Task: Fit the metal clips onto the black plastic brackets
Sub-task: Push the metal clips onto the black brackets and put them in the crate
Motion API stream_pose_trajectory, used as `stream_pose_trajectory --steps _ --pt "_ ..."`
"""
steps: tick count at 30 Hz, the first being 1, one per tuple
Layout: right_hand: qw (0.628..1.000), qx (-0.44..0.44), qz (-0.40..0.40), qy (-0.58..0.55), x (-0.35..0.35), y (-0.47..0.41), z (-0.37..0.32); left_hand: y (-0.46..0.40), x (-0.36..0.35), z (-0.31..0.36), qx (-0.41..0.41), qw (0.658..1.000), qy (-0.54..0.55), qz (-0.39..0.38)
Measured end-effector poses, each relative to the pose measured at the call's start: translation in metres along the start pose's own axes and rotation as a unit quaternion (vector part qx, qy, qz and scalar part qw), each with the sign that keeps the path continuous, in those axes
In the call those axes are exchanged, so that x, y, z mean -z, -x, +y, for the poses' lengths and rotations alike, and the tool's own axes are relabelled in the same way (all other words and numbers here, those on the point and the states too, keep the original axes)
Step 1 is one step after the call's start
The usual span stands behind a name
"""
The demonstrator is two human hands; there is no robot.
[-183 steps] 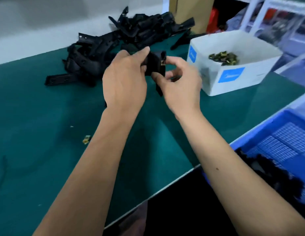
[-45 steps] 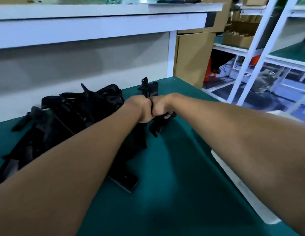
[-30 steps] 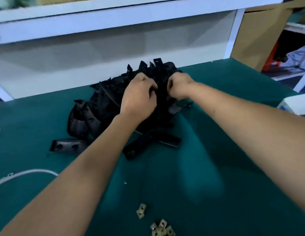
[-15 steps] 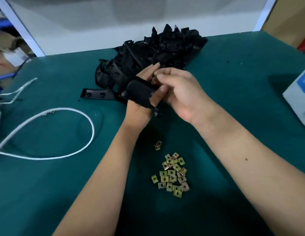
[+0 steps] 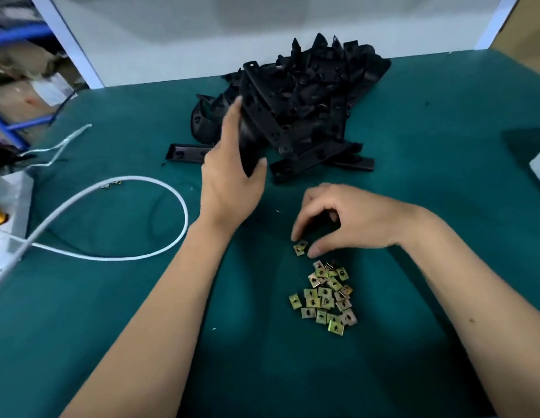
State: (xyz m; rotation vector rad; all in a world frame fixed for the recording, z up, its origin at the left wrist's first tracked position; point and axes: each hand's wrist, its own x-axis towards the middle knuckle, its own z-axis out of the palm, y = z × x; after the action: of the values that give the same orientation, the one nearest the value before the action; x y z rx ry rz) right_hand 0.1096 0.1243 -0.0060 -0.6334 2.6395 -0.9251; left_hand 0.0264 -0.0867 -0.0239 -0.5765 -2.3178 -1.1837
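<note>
Left hand (image 5: 232,182) grips a black bracket (image 5: 249,137); right hand (image 5: 341,220) pinches a metal clip (image 5: 300,247).

Just beyond the left hand (image 5: 232,179) a heap of black brackets (image 5: 308,95) blocks the way forward, with loose bracket strips (image 5: 317,156) lying between that heap and the right hand (image 5: 347,221). Directly below the right hand a scatter of metal clips (image 5: 326,297) covers the green mat (image 5: 443,131). To the left of the left hand a white cable (image 5: 118,218) loops across the mat. Bare mat lies right of the right hand and between the two forearms.
</note>
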Motion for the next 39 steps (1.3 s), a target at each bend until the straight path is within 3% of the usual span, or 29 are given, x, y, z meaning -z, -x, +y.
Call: stream_pose_trajectory --steps 2,6,11,15,19,23,25,39 --pt "1.000 0.002 0.023 0.001 -0.002 -0.001 -0.001 0.000 -0.003 -0.006 0.068 0.990 0.091 -0.078" --pt "0.995 -0.010 0.088 -0.054 -0.005 -0.001 0.002 0.003 -0.006 -0.014 0.174 0.928 0.273 -0.183" --pt "0.976 -0.028 0.188 -0.103 -0.010 -0.006 0.007 0.004 0.000 -0.017 0.179 0.895 0.364 -0.185" --pt "0.958 -0.025 0.241 -0.156 -0.011 -0.009 0.013 0.004 -0.002 -0.013 0.148 0.877 0.383 -0.249" --pt "0.905 -0.027 0.325 -0.274 -0.014 -0.013 0.015 0.005 -0.003 -0.008 0.131 0.901 0.320 -0.263" --pt "0.851 -0.040 0.350 -0.389 -0.019 -0.016 0.010 0.001 0.006 -0.009 0.075 0.948 0.196 -0.237" --pt "0.828 -0.043 0.364 -0.423 -0.021 -0.017 0.008 0.000 0.014 -0.009 0.047 0.957 0.161 -0.238" --pt "0.805 -0.045 0.391 -0.444 -0.028 -0.020 0.000 0.004 0.017 -0.003 0.031 0.951 0.166 -0.259"
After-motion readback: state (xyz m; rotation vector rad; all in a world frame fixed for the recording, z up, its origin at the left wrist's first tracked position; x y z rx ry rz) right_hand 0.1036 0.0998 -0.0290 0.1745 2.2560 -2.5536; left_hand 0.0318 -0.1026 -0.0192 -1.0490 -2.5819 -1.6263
